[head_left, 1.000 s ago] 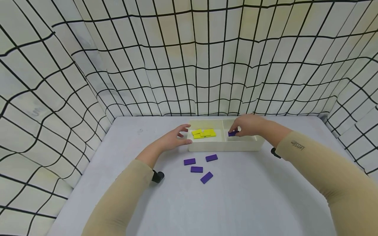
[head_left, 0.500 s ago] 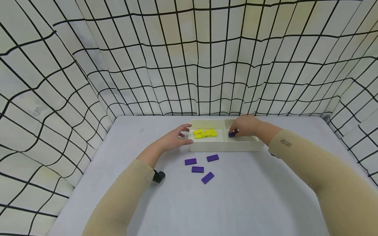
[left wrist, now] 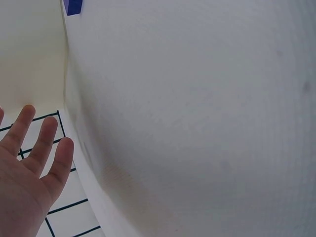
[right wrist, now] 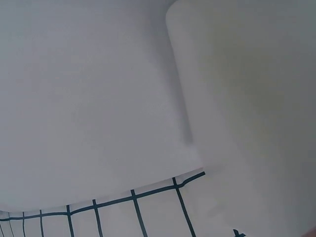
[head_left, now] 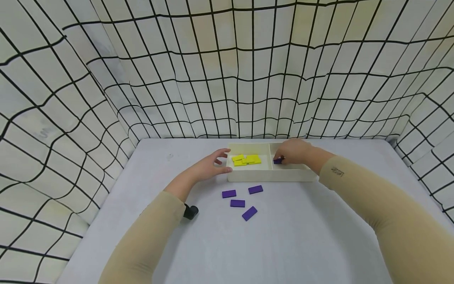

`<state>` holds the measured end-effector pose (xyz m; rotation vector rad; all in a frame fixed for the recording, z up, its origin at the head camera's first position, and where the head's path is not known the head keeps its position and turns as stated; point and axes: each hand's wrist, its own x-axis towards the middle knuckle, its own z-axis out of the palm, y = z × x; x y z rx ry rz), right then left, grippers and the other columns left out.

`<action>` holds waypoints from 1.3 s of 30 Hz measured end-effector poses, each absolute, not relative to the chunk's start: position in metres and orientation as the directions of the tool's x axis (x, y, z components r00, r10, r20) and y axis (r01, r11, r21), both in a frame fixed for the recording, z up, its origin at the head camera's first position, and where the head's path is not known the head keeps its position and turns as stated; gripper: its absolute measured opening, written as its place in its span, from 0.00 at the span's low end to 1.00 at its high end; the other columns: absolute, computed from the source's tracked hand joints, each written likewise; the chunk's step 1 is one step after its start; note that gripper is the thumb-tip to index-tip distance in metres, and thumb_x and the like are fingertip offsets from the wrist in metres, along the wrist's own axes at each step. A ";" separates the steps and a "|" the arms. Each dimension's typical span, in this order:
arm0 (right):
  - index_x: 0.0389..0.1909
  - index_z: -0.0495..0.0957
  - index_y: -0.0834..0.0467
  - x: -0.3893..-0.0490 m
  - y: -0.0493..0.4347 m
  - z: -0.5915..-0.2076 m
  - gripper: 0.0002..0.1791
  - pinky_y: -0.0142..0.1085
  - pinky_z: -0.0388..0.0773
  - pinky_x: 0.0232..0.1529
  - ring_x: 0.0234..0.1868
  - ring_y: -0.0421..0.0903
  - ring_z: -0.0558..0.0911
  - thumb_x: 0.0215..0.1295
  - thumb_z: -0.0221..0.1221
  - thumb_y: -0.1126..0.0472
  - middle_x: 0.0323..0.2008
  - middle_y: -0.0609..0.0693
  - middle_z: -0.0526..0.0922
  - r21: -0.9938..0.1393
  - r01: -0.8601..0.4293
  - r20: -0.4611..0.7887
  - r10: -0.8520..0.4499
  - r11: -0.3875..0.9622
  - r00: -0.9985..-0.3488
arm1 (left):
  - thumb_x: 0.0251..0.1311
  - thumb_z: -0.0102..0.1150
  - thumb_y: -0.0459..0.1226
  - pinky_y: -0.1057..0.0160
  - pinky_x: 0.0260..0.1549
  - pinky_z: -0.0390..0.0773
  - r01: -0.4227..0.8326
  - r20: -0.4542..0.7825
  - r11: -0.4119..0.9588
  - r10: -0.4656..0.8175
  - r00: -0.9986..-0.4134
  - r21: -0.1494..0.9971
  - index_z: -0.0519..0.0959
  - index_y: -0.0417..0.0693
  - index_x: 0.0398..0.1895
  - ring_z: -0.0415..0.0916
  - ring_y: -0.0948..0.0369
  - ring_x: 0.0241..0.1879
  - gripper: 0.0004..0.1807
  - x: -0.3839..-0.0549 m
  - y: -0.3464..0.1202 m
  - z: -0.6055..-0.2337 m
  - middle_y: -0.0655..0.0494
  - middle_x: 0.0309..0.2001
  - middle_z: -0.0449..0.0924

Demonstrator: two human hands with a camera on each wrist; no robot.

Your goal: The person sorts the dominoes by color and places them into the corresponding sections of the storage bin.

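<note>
Head view shows the right hand (head_left: 292,151) pinching a purple block (head_left: 278,161) inside the right compartment of a pale box (head_left: 269,176); whether the block touches the floor there cannot be told. The left hand (head_left: 210,165) has its fingers and thumb spread at the box's left end, seemingly touching it, with nothing clasped. The block looks light, stiff and smooth, perhaps slightly slippery, and hardly fragile; a thumb-and-finger pinch across its long edges should suit it best. The box looks rigid but light enough to slide if nudged, so its end wall seems a sensible place to steady it. Overlapping yellow blocks (head_left: 252,159) lie in the left compartment; being flat, they are probably easiest to lift by an exposed edge. Four more purple blocks (head_left: 237,203) lie apart on the white table (head_left: 301,236) before the box, their long sides free for fingertips.
</note>
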<state>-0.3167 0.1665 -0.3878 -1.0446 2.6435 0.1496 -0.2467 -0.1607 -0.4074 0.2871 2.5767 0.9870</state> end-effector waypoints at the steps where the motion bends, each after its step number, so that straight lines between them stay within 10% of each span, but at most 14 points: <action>1: 0.53 0.85 0.46 -0.317 0.166 -0.388 0.17 0.45 0.78 0.53 0.44 0.45 0.81 0.63 0.68 0.57 0.46 0.43 0.86 -0.003 -0.687 -0.307 -0.655 0.727 -0.691 | 0.60 0.65 0.55 0.42 0.62 0.68 0.058 -0.262 0.735 0.313 -0.913 0.675 0.53 0.70 0.77 0.62 0.53 0.68 0.44 -0.247 -0.161 -0.407 0.55 0.72 0.62; 39: 0.54 0.84 0.43 -0.258 0.195 -0.347 0.19 0.45 0.81 0.47 0.47 0.47 0.84 0.61 0.69 0.55 0.46 0.45 0.86 -0.011 -0.744 0.008 -0.744 0.668 -0.668 | 0.61 0.64 0.55 0.41 0.63 0.67 0.071 -0.261 0.735 0.327 -0.908 0.674 0.52 0.67 0.77 0.62 0.51 0.69 0.45 -0.244 -0.159 -0.404 0.53 0.72 0.61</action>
